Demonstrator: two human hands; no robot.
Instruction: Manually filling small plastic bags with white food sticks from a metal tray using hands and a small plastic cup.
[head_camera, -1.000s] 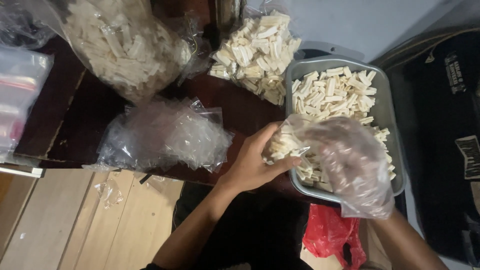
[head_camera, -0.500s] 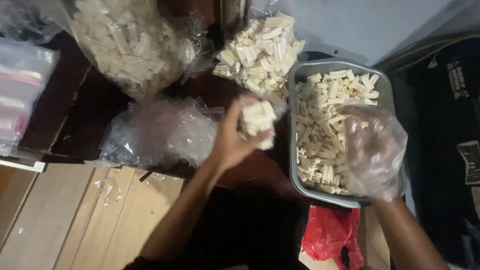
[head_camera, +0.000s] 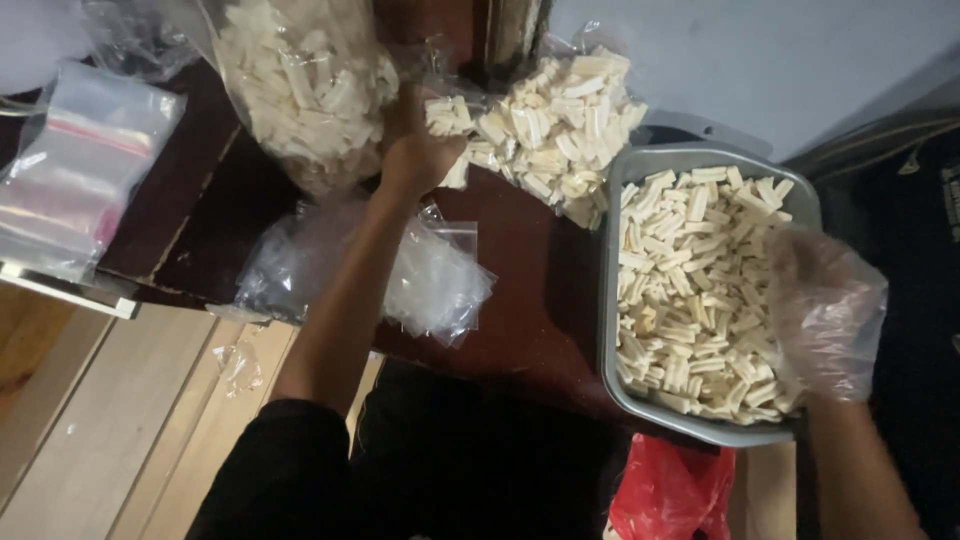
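Two hands work over a dark tabletop. Nearest, the right hand, in a loose clear glove, rests spread on the pale sticks at the right edge of the grey tray. Farther off, the left hand reaches forward, fingers pressed around a small bag of the same short, cream sticks. The bag lies just ahead of the palm, touching the heap of filled bags, seemingly crosswise to the arm.
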